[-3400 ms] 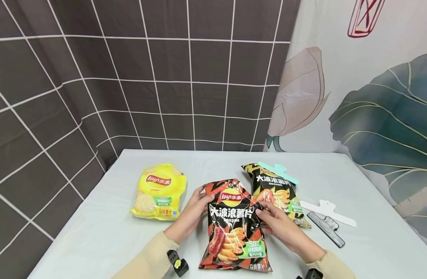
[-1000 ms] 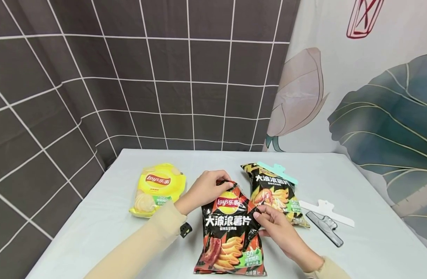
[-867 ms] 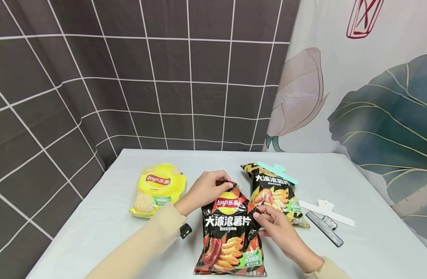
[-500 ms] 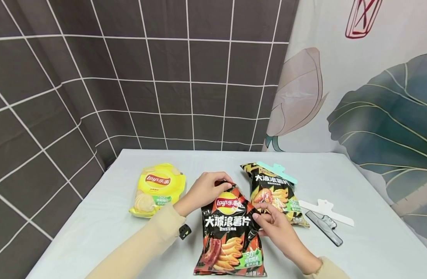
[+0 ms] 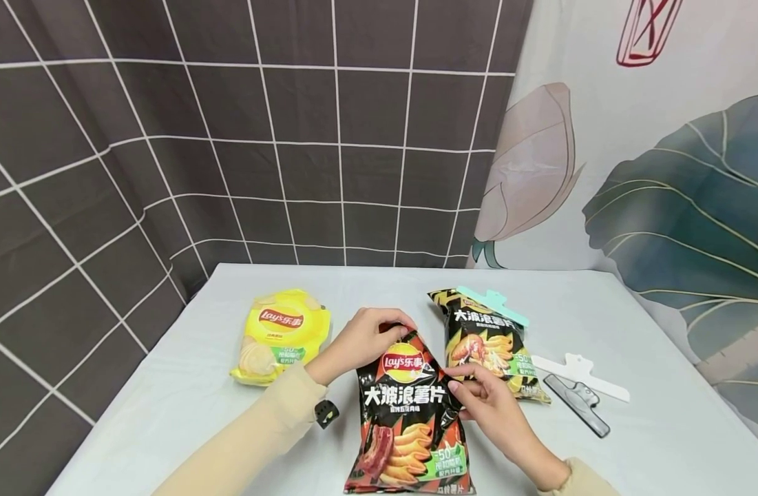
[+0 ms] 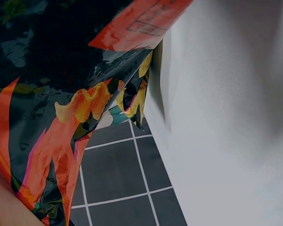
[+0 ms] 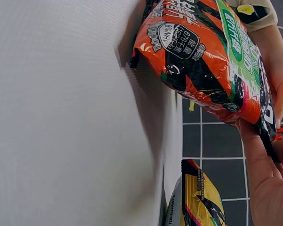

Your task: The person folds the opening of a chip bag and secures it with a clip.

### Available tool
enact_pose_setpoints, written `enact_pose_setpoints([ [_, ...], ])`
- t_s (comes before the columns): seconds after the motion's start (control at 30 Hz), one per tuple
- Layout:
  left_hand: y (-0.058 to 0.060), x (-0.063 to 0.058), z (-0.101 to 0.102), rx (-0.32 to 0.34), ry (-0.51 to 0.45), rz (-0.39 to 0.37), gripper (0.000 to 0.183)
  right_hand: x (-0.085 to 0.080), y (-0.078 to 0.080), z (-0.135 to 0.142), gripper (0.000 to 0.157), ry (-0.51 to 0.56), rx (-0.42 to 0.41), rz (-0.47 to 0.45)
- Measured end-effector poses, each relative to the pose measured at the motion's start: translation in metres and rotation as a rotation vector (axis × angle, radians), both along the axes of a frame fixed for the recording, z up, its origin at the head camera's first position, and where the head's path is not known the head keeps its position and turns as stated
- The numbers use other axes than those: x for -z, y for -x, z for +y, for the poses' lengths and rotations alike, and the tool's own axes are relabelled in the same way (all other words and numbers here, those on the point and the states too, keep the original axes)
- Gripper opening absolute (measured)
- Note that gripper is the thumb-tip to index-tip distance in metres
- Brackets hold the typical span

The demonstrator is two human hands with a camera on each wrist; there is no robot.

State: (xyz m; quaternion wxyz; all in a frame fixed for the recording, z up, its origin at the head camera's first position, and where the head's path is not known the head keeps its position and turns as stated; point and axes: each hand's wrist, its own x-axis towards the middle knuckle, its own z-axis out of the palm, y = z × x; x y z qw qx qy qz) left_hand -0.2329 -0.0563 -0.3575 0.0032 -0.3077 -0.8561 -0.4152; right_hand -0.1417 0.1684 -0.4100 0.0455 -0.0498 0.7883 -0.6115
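Observation:
In the head view, a black and red bag of potato chips stands near the front of the table, its printed front toward me. My left hand grips its top left corner, thumb in front. On the right upper edge, my right hand pinches the bag between thumb and fingers. The bag's top is narrowed and creased between the hands. From the right wrist, the back of the chip bag shows, with my right fingers behind its edge. The left wrist view is mostly filled by the bag.
A yellow chip bag lies at the left. Behind my right hand lies a black and gold chip bag with a turquoise clip across its top. A white clip and a dark clip lie at the right.
Compared with the oldest frame, my left hand has moved from the bag's upper left side to its top, and the bag has shifted slightly left. Over the last second, the top has narrowed a little.

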Motion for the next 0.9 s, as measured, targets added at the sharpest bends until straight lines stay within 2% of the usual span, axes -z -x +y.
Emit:
enact_pose_setpoints([
  [0.23,-0.002,-0.0009,-0.0006,0.018,-0.018,0.001,0.02,0.0021,0.0005,0.0004,0.028,-0.003,0.002,0.005],
  [0.5,-0.0007,0.0007,-0.0012,0.015,-0.015,-0.034,0.031,0.0022,0.0001,0.0007,0.026,0.008,0.002,0.008],
  [0.73,-0.0013,0.0018,-0.0016,0.0,-0.014,-0.056,0.031,0.004,-0.0007,0.0005,0.029,-0.014,0.01,0.0],
  [0.9,-0.0025,0.0021,-0.0018,0.004,-0.013,-0.037,0.03,0.0041,-0.0018,-0.0002,0.031,-0.017,0.03,-0.021],
])
